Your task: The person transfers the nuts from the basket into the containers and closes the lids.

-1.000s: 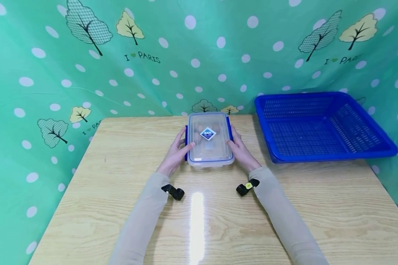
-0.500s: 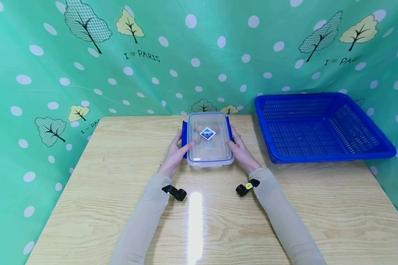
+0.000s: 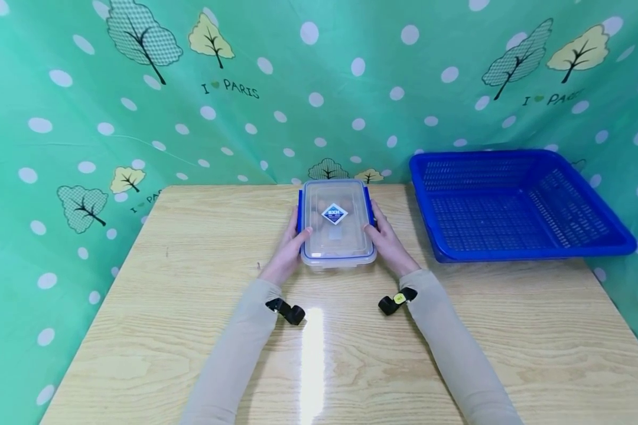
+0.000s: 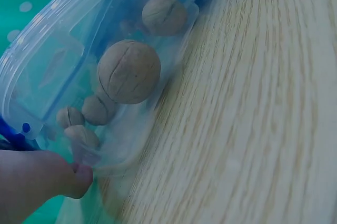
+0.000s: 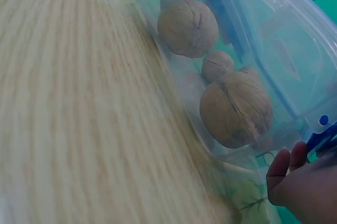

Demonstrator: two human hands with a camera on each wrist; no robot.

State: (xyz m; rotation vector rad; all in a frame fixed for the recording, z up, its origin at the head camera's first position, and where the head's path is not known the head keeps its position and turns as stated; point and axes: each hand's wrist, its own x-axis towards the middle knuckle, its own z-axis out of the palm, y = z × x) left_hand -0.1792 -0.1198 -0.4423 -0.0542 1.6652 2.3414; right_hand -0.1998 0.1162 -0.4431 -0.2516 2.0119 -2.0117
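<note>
A clear plastic food container (image 3: pixel 337 239) with a blue-edged lid and a diamond label stands on the table near its back edge. Brown, seamed, walnut-like balls (image 4: pixel 130 71) of differing sizes lie inside; more of these balls (image 5: pixel 237 109) show through the other wall. My left hand (image 3: pixel 287 249) grips the left side, thumb on the lid's edge and fingers along the blue left latch (image 3: pixel 300 211). On the opposite side my right hand (image 3: pixel 387 239) holds the container, its thumb over the lid's rim beside the blue right latch (image 3: pixel 371 206). Some fingers are hidden behind the walls.
A blue perforated plastic basket (image 3: pixel 438 236) stands at the back right of the wooden table (image 3: pixel 191 330). Behind the table hangs a green dotted cloth (image 3: pixel 276 59) with printed trees. Both wrists carry small black cameras (image 3: pixel 390 304).
The left latch stood out from the container half a second ago and now lies against its side. My left hand has moved slightly right, inward. The right hand stays in place.
</note>
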